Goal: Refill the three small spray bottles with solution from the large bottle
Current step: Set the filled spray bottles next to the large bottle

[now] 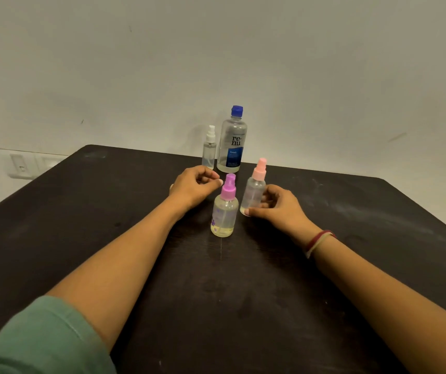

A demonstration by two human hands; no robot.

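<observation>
The large clear bottle [232,141] with a blue cap and blue label stands at the table's far edge. A small white-capped spray bottle [209,149] is just left of it. Nearer me stands a purple-capped spray bottle [224,211] holding yellowish liquid. To its right is a pink-capped spray bottle [254,193], upright on the table. My right hand [278,209] curls round its lower part, thumb at its base. My left hand [193,188] rests on the table left of the purple cap, fingers loosely curled and holding nothing, thumb tip close to the cap.
The dark table [108,225] runs to a pale wall behind the bottles. A white wall switch plate [24,164] sits at the left, beyond the table's edge. A red band is on my right wrist.
</observation>
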